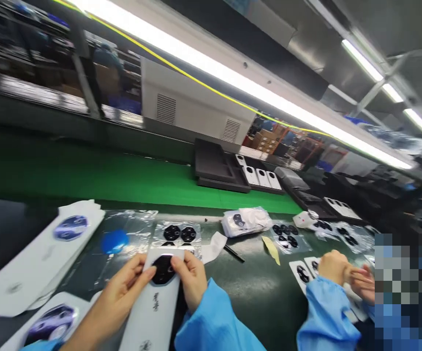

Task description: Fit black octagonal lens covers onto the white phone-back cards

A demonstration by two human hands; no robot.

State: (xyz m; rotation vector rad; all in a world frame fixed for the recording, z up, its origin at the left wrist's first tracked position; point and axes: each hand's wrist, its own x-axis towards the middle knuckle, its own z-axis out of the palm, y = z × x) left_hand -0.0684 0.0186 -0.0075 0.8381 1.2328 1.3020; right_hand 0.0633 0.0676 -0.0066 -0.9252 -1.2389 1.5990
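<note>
The white panel is held between the two hands, its face turned up toward the wearer. Its long axis runs away from the body, leaning slightly rightward at the far end. That far end carries a black round piece, while the near end drops out of view at the bottom edge.

The left hand comes in from the lower left, pinching the panel's left edge with the thumb laid across the front, its tip at the black round piece. The right hand pinches the upper right corner, thumb on the opposite side of that piece, the wrist bent inward above a blue sleeve.

Left of the left hand lies a stack of white panels on the counter. Just beyond the hands is a clear bag of black discs; well to their right are a co-worker's hands.
</note>
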